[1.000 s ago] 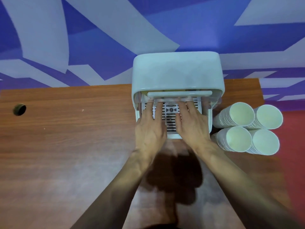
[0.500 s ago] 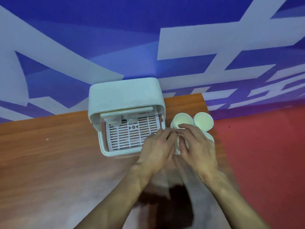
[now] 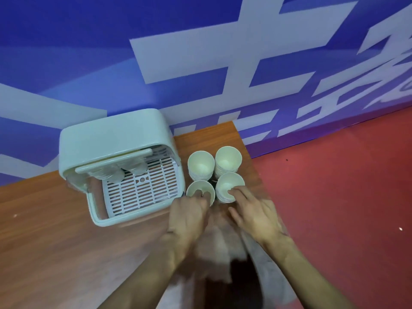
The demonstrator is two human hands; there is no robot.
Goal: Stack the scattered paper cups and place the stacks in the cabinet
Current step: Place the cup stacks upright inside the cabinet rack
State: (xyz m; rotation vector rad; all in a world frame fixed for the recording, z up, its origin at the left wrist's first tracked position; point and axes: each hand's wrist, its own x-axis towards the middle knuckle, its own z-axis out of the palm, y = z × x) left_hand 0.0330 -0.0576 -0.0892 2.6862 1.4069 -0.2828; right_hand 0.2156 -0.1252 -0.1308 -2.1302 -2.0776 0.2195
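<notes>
Four stacks of white paper cups stand upright in a square on the wooden table [image 3: 55, 230], just right of the pale green cabinet [image 3: 111, 139]. My left hand [image 3: 189, 215] is on the near-left stack [image 3: 196, 188], with fingertips hooked over its rim into the top cup. My right hand [image 3: 254, 215] has spread fingers, and its forefinger touches the rim of the near-right stack [image 3: 229, 182]. The far-left stack [image 3: 200, 163] and far-right stack [image 3: 227, 158] stand untouched. The cabinet's front is open, showing a white slotted tray [image 3: 142, 190] and more cups [image 3: 116, 175] lying at its back left.
The table's right edge runs close beside the cup stacks, with red floor [image 3: 334, 186] beyond it. A blue and white wall [image 3: 200, 63] rises directly behind the cabinet and the table.
Both hands left the cabinet's tray and moved right to the cup stacks. The view swung right. The left hand's fingers now dip into the near-left stack.
</notes>
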